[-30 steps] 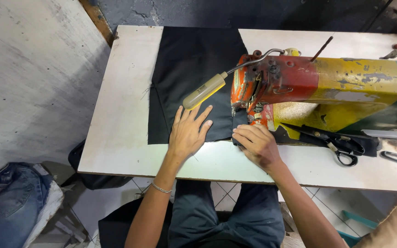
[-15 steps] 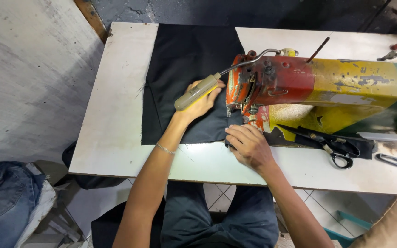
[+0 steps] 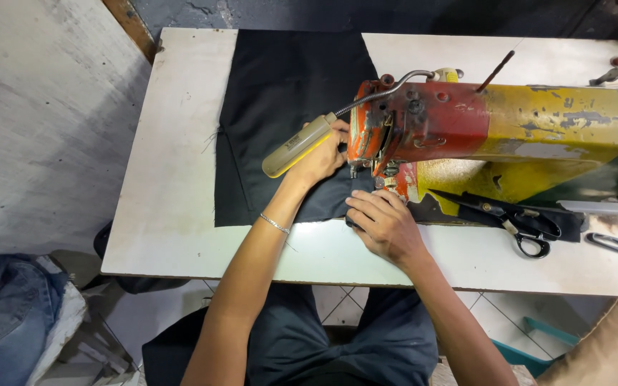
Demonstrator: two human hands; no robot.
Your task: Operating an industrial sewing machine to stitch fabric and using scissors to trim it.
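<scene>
Tailoring workshop, worn red-and-yellow sewing machine (image 3: 481, 136) on white table (image 3: 173, 179), black fabric (image 3: 280, 107), scissors (image 3: 516, 218), bare concrete floor (image 3: 37, 121)

left hand (image 3: 320, 159): a second ago it lay flat, fingers spread, on the black fabric (image 3: 280, 114) near the table (image 3: 173, 164) front; now it is up under the lamp (image 3: 298, 145), beside the sewing machine (image 3: 423, 129) head.
right hand (image 3: 384, 225): shifted slightly, fingers now pressing the cloth just before the needle area.
black fabric: bunched between both hands.
</scene>
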